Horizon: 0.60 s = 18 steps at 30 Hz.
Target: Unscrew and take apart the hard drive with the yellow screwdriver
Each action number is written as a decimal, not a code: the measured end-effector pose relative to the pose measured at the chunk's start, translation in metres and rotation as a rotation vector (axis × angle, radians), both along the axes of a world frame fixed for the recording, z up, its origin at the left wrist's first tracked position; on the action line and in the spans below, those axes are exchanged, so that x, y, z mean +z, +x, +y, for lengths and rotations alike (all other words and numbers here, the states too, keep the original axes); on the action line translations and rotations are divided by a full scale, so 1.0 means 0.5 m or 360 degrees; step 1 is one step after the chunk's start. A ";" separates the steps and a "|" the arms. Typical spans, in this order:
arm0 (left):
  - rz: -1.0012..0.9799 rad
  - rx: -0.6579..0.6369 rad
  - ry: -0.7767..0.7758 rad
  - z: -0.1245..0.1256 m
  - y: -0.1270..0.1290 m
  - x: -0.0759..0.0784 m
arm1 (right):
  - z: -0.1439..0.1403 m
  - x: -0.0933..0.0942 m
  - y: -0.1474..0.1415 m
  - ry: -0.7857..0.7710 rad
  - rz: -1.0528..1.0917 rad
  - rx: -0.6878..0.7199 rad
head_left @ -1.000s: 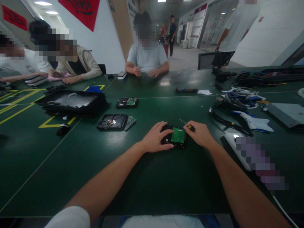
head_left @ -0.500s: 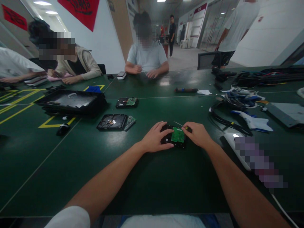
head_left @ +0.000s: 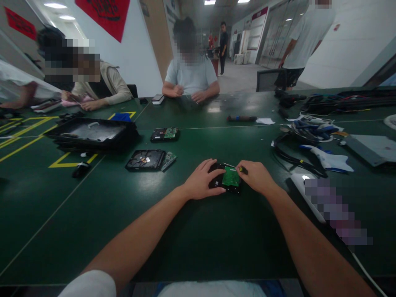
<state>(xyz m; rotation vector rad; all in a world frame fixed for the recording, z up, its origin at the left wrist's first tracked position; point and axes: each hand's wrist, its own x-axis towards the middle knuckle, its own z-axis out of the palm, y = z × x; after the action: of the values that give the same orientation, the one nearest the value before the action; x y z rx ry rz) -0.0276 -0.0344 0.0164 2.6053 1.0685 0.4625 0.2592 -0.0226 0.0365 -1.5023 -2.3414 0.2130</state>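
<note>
green circuit board (head_left: 230,177) faces up on a black hard drive (head_left: 225,182), flat on the dark green surface (head_left: 198,239) right in front of the person. left hand (head_left: 202,180) lies spread on the drive's left side, pinning it. right hand (head_left: 256,176) is closed round a small screwdriver (head_left: 238,168); vs a sec ago its thin shaft has dropped from pointing up-left to lying low w/ the tip at the board's top edge, prob. onto a screw. farther left, an opened drive (head_left: 146,159), matte black, w/ a loose board beside it, then another drive (head_left: 165,134) & a shallow black tray (head_left: 93,133). cables (head_left: 306,136) coil at right. other people sit at the far edge.
</note>
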 end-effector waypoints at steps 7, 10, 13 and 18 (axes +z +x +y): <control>0.0004 0.0016 -0.0020 -0.003 0.002 0.007 | -0.005 0.003 0.004 0.0019 0.0049 0.0092; -0.0002 0.0019 -0.0013 -0.003 0.002 0.006 | -0.005 0.004 0.006 -0.0001 0.0106 0.0094; -0.0005 0.0026 -0.0020 -0.001 0.002 0.004 | -0.005 0.004 0.010 -0.0045 0.0192 0.0057; -0.0017 0.0029 -0.0021 0.000 0.002 -0.001 | -0.002 0.001 0.016 -0.0089 0.0334 -0.0025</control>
<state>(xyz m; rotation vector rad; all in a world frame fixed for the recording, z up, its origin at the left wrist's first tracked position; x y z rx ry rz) -0.0266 -0.0344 0.0161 2.5807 1.0890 0.4714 0.2671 -0.0236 0.0367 -1.4472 -2.1741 0.4140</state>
